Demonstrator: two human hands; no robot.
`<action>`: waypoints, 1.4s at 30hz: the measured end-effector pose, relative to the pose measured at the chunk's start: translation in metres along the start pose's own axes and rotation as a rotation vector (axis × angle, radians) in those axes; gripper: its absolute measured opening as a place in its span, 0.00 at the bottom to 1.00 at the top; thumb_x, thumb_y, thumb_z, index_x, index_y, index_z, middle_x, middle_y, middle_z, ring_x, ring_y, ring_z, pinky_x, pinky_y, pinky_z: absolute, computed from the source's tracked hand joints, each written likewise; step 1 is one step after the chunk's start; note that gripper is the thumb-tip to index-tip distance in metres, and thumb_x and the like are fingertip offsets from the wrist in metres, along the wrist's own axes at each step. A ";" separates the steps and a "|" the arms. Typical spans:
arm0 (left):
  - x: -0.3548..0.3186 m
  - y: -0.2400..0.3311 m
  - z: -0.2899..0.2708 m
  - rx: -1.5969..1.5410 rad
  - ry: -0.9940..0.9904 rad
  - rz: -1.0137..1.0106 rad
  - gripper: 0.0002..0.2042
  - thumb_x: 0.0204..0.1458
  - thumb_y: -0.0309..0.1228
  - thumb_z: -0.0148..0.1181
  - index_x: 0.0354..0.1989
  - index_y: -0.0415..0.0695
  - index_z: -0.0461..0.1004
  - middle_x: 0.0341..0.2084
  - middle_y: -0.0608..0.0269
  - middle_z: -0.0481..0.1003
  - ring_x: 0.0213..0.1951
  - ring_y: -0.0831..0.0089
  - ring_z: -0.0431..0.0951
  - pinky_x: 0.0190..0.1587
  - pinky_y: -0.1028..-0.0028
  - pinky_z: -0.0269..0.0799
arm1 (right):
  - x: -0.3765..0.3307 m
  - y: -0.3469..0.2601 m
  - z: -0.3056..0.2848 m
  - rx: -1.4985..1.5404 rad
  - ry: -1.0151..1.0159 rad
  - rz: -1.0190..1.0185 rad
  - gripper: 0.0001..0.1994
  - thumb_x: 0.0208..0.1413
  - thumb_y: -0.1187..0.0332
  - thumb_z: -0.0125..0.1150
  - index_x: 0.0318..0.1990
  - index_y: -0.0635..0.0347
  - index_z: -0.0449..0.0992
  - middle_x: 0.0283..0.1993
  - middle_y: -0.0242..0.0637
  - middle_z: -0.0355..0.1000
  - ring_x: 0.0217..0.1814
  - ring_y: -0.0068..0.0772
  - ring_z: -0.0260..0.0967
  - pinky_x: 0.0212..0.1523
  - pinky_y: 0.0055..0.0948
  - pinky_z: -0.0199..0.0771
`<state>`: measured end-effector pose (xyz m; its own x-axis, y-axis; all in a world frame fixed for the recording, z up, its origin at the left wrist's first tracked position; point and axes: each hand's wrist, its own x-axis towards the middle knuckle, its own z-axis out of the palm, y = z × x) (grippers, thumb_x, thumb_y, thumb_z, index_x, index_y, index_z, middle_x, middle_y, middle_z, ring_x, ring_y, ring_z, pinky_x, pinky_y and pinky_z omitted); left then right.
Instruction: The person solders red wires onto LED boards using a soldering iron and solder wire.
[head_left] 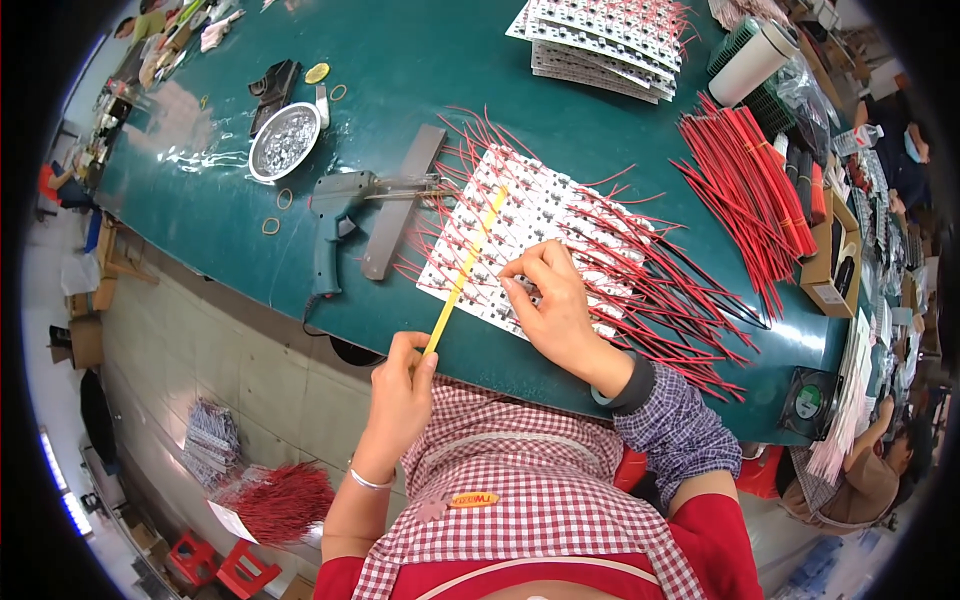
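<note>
A white circuit board panel [545,185] lies tilted on the table, with small dark parts in rows and many thin red wires standing off it. My left hand [402,385] pinches the lower end of a narrow yellow strip [466,270], which runs up across the left part of the panel. Over the panel's near middle, my right hand [550,305] has its thumb and index finger almost together; whether something small sits between them I cannot make out. Thicker red and black wires [690,300] spread from the panel's right side.
A heat-glue-style gun [340,215] rests beside a grey bar [405,200] left of the panel. Farther left is a metal bowl [285,143] of shiny bits. Stacked panels [605,50] stand at the back; red wire bundles [750,180] and a cardboard box [832,265] lie right.
</note>
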<state>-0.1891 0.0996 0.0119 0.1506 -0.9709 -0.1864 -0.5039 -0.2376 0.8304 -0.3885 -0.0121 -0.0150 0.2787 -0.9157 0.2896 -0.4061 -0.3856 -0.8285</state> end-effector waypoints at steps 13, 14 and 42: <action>0.028 0.006 0.012 0.043 0.053 0.110 0.07 0.62 0.21 0.56 0.46 0.35 0.72 0.26 0.49 0.75 0.26 0.60 0.75 0.31 0.66 0.70 | 0.001 -0.002 0.001 -0.025 0.024 -0.032 0.03 0.53 0.75 0.64 0.35 0.60 0.76 0.37 0.38 0.65 0.41 0.41 0.65 0.40 0.38 0.66; 0.033 0.007 0.013 0.041 0.050 0.108 0.07 0.61 0.21 0.56 0.46 0.35 0.71 0.28 0.48 0.76 0.27 0.58 0.76 0.32 0.65 0.71 | 0.001 -0.002 0.001 -0.029 0.021 -0.043 0.03 0.53 0.75 0.64 0.35 0.60 0.76 0.37 0.38 0.65 0.41 0.41 0.65 0.40 0.38 0.66; 0.050 -0.006 0.033 0.256 0.110 0.557 0.19 0.55 0.16 0.57 0.57 0.31 0.72 0.33 0.48 0.78 0.26 0.54 0.80 0.28 0.65 0.76 | 0.128 0.087 -0.057 -0.183 -0.031 -0.179 0.15 0.54 0.84 0.52 0.44 0.61 0.81 0.50 0.39 0.76 0.52 0.45 0.69 0.57 0.38 0.70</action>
<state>-0.2070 0.0511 -0.0198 -0.1133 -0.9456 0.3051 -0.7181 0.2902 0.6325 -0.4383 -0.1691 -0.0231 0.3860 -0.8281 0.4066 -0.4977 -0.5580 -0.6640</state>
